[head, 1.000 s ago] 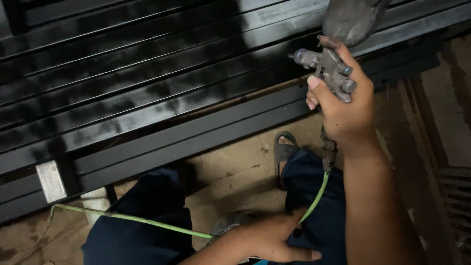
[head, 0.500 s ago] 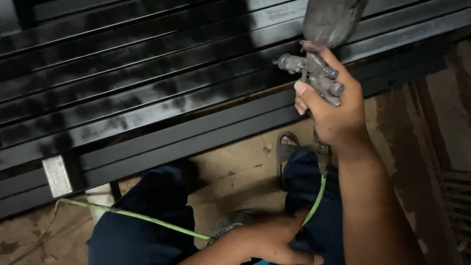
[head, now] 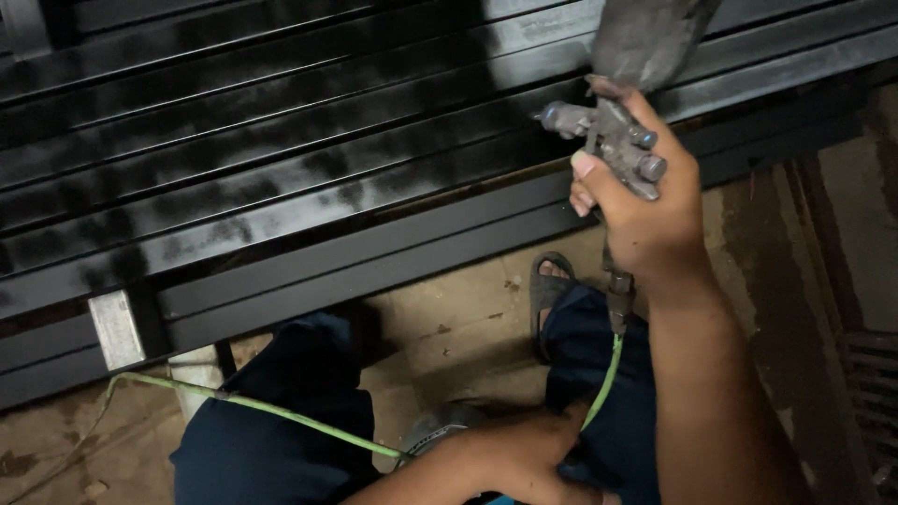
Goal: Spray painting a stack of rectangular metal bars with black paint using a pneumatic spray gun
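Right hand [head: 645, 210] is up high, fingers wrapped tight round the grip of a grey spray gun [head: 608, 140], its nozzle aimed left at the metal bars [head: 281, 187]. The gun's paint cup [head: 645, 37] rides above the hand, right at the top edge of view. The bars lie in long rows across the upper half, glossy black with patchy grey streaks showing through. A green hose [head: 281, 418] drops from the gun's base, runs past the knee and trails off left across the floor [head: 468, 318]. Down low, the left hand [head: 524, 458] is closed around that hose near the lap, well apart from the right. Dark blue trousers [head: 271, 440] on both legs, and a sandal [head: 550, 281] sits on the floor just under the bars.
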